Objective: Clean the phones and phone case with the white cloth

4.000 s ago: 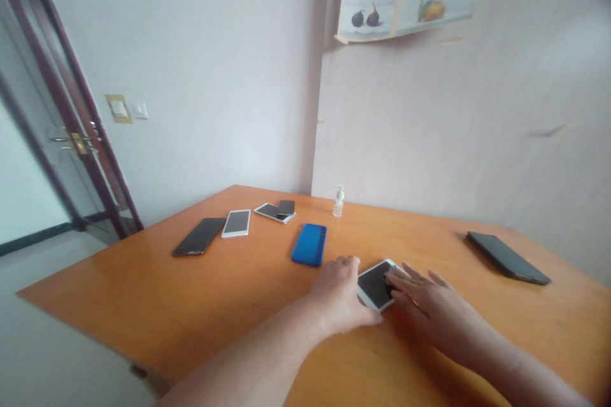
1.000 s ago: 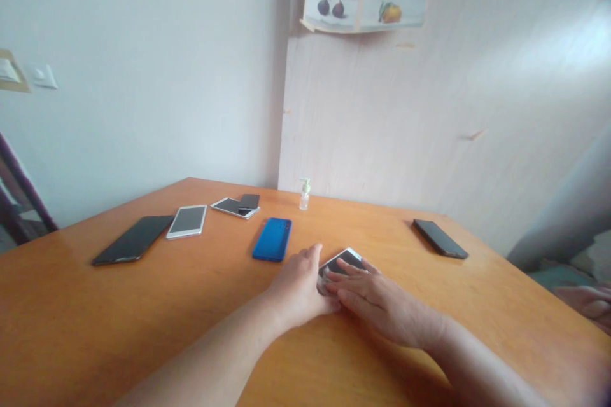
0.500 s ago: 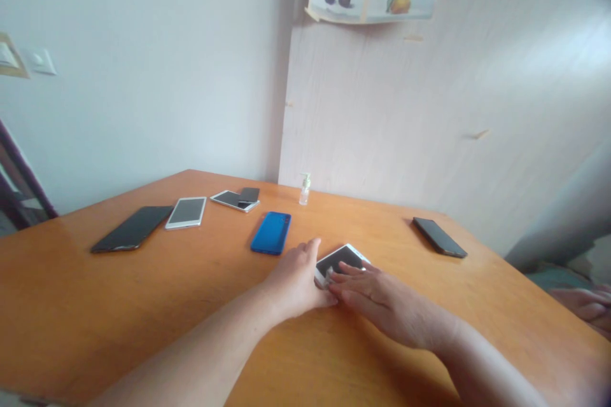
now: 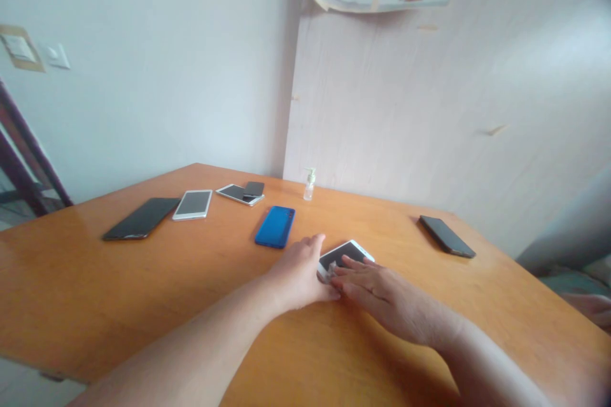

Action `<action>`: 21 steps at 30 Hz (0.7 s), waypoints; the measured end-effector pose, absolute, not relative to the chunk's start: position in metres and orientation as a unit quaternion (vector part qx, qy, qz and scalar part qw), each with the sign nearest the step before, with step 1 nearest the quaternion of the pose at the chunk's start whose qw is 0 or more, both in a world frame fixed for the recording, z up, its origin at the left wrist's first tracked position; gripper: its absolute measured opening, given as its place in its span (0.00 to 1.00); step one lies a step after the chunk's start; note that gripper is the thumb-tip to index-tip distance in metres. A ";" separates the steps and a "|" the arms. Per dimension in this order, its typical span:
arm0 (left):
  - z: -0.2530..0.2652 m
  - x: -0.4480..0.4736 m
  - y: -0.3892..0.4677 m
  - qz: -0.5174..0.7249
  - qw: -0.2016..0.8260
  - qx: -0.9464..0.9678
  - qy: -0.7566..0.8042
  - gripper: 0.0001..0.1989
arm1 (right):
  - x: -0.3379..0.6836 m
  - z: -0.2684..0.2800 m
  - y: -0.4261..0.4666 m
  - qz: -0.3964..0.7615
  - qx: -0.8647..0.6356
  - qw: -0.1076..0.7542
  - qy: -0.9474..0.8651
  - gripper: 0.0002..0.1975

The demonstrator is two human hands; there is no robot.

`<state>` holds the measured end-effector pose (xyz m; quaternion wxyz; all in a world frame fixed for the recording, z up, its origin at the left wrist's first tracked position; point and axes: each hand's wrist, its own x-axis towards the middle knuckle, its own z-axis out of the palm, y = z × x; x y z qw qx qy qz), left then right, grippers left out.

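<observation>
A slim, white-framed rectangular phone [image 4: 340, 253] with a dark glossy screen lies flat and face up on the desk [image 4: 305, 362], set at a slant. Its near left end sits in the crook of the left hand [image 4: 298, 273], held between thumb and forefinger, while its far end points away to the right. The right hand [image 4: 386, 286] covers its near right part. Under that hand's fingertips, against the phone's near left end, is a small, crumpled, whitish, thin piece [image 4: 331, 269], mostly hidden, its material unclear.
</observation>
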<state>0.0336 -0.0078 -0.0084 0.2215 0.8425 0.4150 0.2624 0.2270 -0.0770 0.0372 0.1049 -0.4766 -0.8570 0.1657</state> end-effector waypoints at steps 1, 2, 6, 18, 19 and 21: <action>-0.008 0.034 -0.008 0.264 0.220 0.844 0.413 0.51 | 0.225 0.034 -0.074 0.162 -0.477 0.108 -0.857 0.22; -0.009 0.034 -0.007 0.266 0.217 0.845 0.411 0.49 | 0.223 0.031 -0.071 0.158 -0.473 0.112 -0.859 0.23; -0.009 0.034 -0.006 0.267 0.212 0.845 0.412 0.48 | 0.216 0.029 -0.068 0.157 -0.454 0.106 -0.871 0.22; -0.002 0.033 -0.011 0.226 0.226 0.840 0.438 0.50 | 0.255 0.020 -0.059 0.070 -0.602 0.069 -0.792 0.23; -0.002 0.033 -0.010 0.224 0.225 0.842 0.437 0.50 | 0.254 0.020 -0.059 0.071 -0.596 0.068 -0.797 0.23; -0.003 0.033 -0.009 0.226 0.221 0.845 0.432 0.48 | 0.251 0.019 -0.060 0.083 -0.568 0.069 -0.816 0.23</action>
